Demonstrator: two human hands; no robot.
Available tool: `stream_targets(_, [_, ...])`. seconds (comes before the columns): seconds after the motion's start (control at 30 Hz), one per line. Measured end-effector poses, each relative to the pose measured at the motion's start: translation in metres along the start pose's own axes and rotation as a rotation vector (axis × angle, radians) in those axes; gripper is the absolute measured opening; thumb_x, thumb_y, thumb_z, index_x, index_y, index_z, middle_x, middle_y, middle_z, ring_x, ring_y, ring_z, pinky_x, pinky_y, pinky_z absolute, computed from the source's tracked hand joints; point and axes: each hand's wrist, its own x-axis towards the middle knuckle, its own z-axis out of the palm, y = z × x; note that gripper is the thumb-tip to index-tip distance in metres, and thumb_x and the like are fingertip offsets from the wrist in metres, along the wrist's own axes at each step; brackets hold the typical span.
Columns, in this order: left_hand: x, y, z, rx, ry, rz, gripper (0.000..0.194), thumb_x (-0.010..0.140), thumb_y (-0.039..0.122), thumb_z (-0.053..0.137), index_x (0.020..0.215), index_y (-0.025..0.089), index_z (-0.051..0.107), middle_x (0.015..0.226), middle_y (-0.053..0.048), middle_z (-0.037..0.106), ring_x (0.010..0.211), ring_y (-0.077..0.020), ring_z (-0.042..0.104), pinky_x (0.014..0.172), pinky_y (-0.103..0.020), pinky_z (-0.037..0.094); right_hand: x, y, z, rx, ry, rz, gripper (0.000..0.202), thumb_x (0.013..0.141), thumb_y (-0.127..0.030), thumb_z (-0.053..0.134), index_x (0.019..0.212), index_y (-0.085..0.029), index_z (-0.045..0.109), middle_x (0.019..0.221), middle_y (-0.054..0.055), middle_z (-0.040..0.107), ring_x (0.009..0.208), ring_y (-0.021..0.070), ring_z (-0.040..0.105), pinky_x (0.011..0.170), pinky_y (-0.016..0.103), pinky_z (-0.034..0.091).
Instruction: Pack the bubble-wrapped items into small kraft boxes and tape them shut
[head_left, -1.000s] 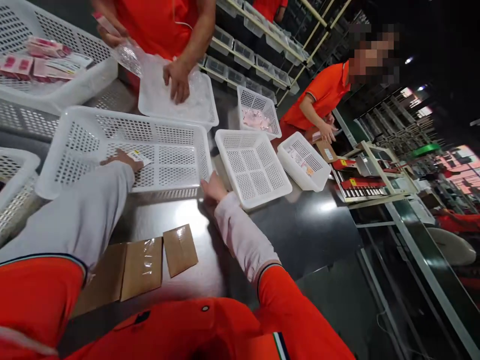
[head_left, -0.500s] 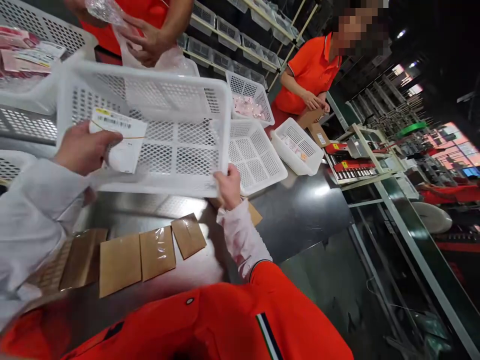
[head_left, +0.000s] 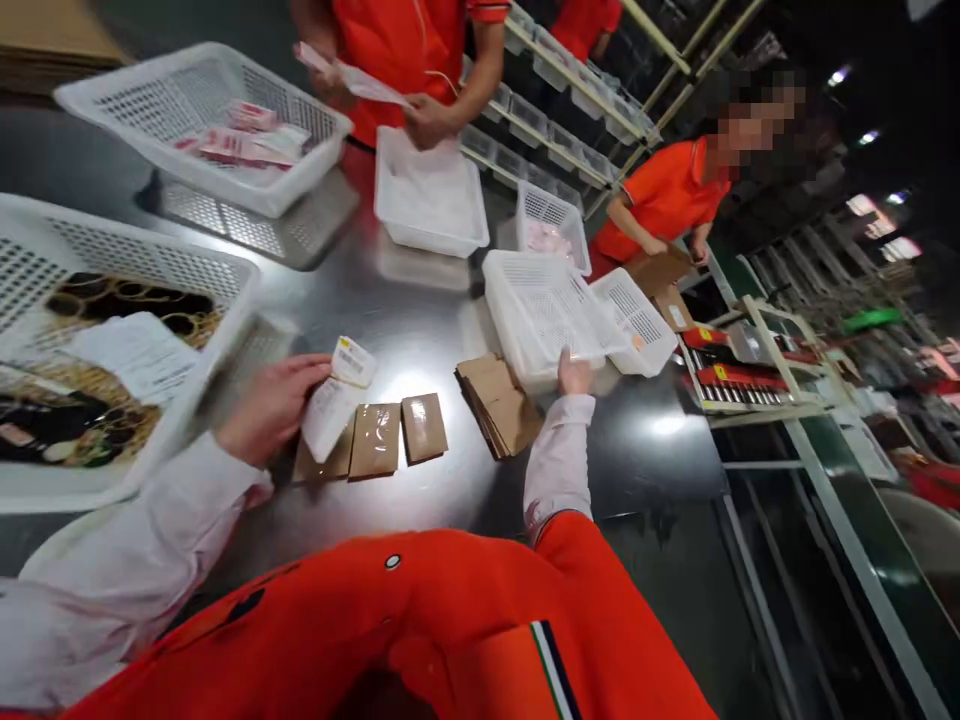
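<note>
My left hand (head_left: pixel 271 405) pinches a white slip with a yellow-marked label (head_left: pixel 331 400), held over the left end of a row of flat brown packets (head_left: pixel 375 440). On the right, my right hand (head_left: pixel 575 374) grips the near edge of a white perforated basket (head_left: pixel 544 310), which rests at the spot of another white basket and looks stacked on it. A small pile of brown cardboard pieces (head_left: pixel 499 405) lies just left of that basket.
A large basket (head_left: pixel 240 270) with dark items stands at left. Behind it is a basket (head_left: pixel 112 95) holding pink-and-white packs. A person (head_left: pixel 405 60) handles plastic above a white tray (head_left: pixel 431 200). Another person (head_left: pixel 667 200) holds cardboard at right, near a roller rack (head_left: pixel 739 380).
The basket has moved from in front of me to the right, onto the other basket, with my right hand on it. My left hand is off the basket and lower, still with the slip.
</note>
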Motion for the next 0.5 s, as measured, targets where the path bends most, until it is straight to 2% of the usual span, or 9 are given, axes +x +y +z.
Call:
stream_targets(0.07, [-0.02, -0.022, 0.011, -0.121, 0.061, -0.049, 0.031, 0.065, 0.037, 0.087, 0.083, 0.019, 0.07, 0.078, -0.006, 0.078, 0.081, -0.0262, 0.078, 0.063, -0.029, 0.059, -0.033, -0.005, 0.023, -0.142, -0.075, -0.077, 0.045, 0.085, -0.051, 0.085, 0.11, -0.016, 0.073, 0.127, 0.031, 0.07, 0.137, 0.0458, 0.063, 0.109, 0.062, 0.058])
stream_targets(0.1, [-0.029, -0.032, 0.018, -0.175, 0.106, -0.046, 0.032, 0.064, 0.036, 0.087, 0.085, 0.019, 0.069, 0.079, -0.006, 0.078, 0.079, -0.0258, 0.078, 0.063, -0.029, 0.058, -0.058, -0.008, 0.039, -0.141, -0.202, -0.123, 0.053, 0.083, -0.052, 0.088, 0.118, -0.015, 0.073, 0.134, 0.031, 0.07, 0.141, 0.0454, 0.061, 0.114, 0.061, 0.056])
stream_targets(0.17, [-0.045, -0.048, 0.035, -0.264, 0.197, -0.008, 0.034, 0.066, 0.038, 0.086, 0.089, 0.02, 0.068, 0.081, -0.006, 0.079, 0.08, -0.0252, 0.077, 0.066, -0.031, 0.059, -0.12, -0.014, 0.072, 0.063, -0.683, -0.22, 0.068, 0.079, -0.055, 0.091, 0.132, -0.017, 0.07, 0.133, 0.023, 0.074, 0.132, 0.0383, 0.07, 0.111, 0.055, 0.061])
stream_targets(0.2, [-0.052, -0.055, 0.043, -0.298, 0.232, 0.015, 0.034, 0.067, 0.039, 0.084, 0.09, 0.02, 0.067, 0.082, -0.006, 0.079, 0.082, -0.0252, 0.077, 0.07, -0.032, 0.06, -0.153, -0.015, 0.087, 0.174, -0.915, -0.213, 0.073, 0.08, -0.056, 0.091, 0.138, -0.019, 0.067, 0.133, 0.019, 0.076, 0.125, 0.0344, 0.074, 0.106, 0.051, 0.064])
stream_targets(0.23, [-0.058, -0.061, 0.05, -0.325, 0.262, 0.036, 0.034, 0.068, 0.04, 0.084, 0.09, 0.02, 0.067, 0.084, -0.006, 0.079, 0.084, -0.0252, 0.077, 0.074, -0.033, 0.061, -0.184, -0.014, 0.098, 0.258, -1.07, -0.188, 0.072, 0.082, -0.056, 0.089, 0.14, -0.021, 0.066, 0.133, 0.017, 0.078, 0.119, 0.0319, 0.077, 0.102, 0.049, 0.066])
stream_targets(0.27, [-0.064, -0.067, 0.055, -0.342, 0.286, 0.057, 0.033, 0.069, 0.04, 0.084, 0.09, 0.021, 0.067, 0.085, -0.006, 0.079, 0.086, -0.0252, 0.077, 0.077, -0.034, 0.062, -0.21, -0.012, 0.107, 0.31, -1.128, -0.165, 0.066, 0.085, -0.055, 0.087, 0.138, -0.022, 0.066, 0.132, 0.015, 0.079, 0.117, 0.0306, 0.078, 0.101, 0.047, 0.067])
stream_targets(0.33, [-0.071, -0.074, 0.058, -0.33, 0.342, 0.095, 0.031, 0.069, 0.039, 0.085, 0.087, 0.02, 0.069, 0.085, -0.005, 0.077, 0.085, -0.0237, 0.075, 0.077, -0.033, 0.061, -0.243, -0.005, 0.113, 0.33, -1.08, -0.134, 0.049, 0.093, -0.05, 0.078, 0.131, -0.022, 0.069, 0.128, 0.014, 0.081, 0.115, 0.0299, 0.079, 0.102, 0.046, 0.067])
stream_targets(0.4, [-0.072, -0.072, 0.049, -0.273, 0.41, 0.109, 0.027, 0.07, 0.035, 0.087, 0.084, 0.018, 0.071, 0.078, -0.003, 0.073, 0.075, -0.0193, 0.069, 0.07, -0.029, 0.056, -0.251, 0.003, 0.111, 0.285, -1.069, -0.126, 0.035, 0.094, -0.043, 0.076, 0.121, -0.021, 0.072, 0.121, 0.013, 0.083, 0.111, 0.0295, 0.079, 0.102, 0.045, 0.066])
stream_targets(0.5, [-0.063, -0.047, 0.014, -0.101, 0.534, 0.037, 0.016, 0.08, 0.025, 0.083, 0.083, 0.015, 0.071, 0.068, 0.001, 0.062, 0.061, -0.0122, 0.053, 0.063, -0.025, 0.048, -0.242, 0.009, 0.103, 0.224, -1.238, -0.105, 0.032, 0.086, -0.037, 0.085, 0.111, -0.022, 0.072, 0.108, 0.008, 0.083, 0.099, 0.0264, 0.08, 0.095, 0.041, 0.067])
